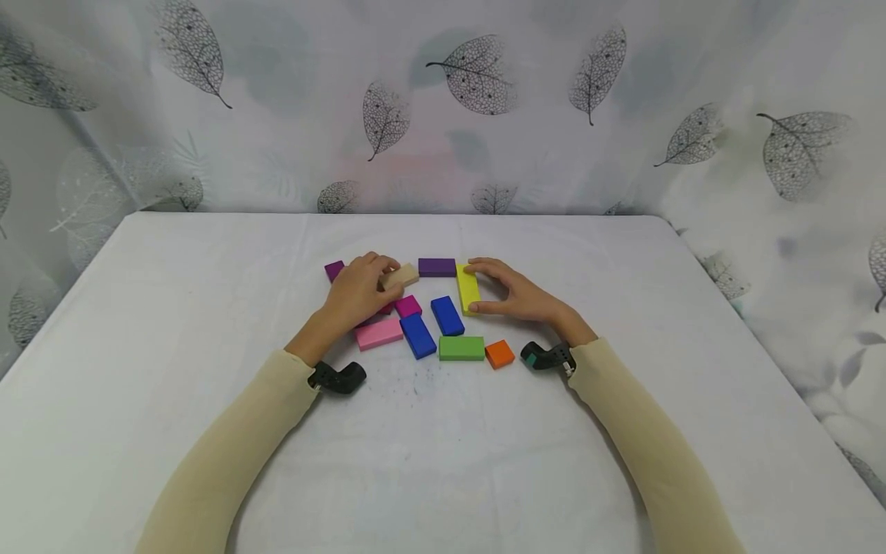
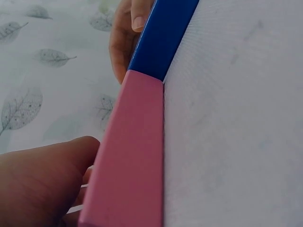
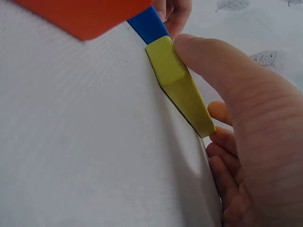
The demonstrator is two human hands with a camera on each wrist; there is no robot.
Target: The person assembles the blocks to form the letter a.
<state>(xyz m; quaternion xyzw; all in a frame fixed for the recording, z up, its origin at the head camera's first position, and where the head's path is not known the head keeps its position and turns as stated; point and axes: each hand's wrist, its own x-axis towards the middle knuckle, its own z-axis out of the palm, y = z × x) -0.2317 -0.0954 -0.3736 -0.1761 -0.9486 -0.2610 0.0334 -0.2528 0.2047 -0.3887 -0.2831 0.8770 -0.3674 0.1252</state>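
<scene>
In the head view my left hand (image 1: 358, 289) pinches a beige block (image 1: 403, 274) between its thumb and fingers. My right hand (image 1: 519, 294) has its thumb and fingertips at the two ends of a yellow block (image 1: 467, 289). A purple block (image 1: 437, 268) lies between the beige and yellow ones. Under and beside the left hand are a dark purple block (image 1: 334, 270), a magenta block (image 1: 408, 306) and a pink block (image 1: 378, 334); the left hand partly hides a dark red piece. The left wrist view shows the left thumb (image 2: 52, 165) near the pink block.
Two blue blocks (image 1: 418, 336) lie in the middle of the group. Nearer the person are a green block (image 1: 461, 348) and an orange block (image 1: 500, 354). All lie on a white-covered table (image 1: 401, 477), before a leaf-print cloth (image 1: 277, 138). Black wrist cameras (image 1: 339, 378) sit near the blocks.
</scene>
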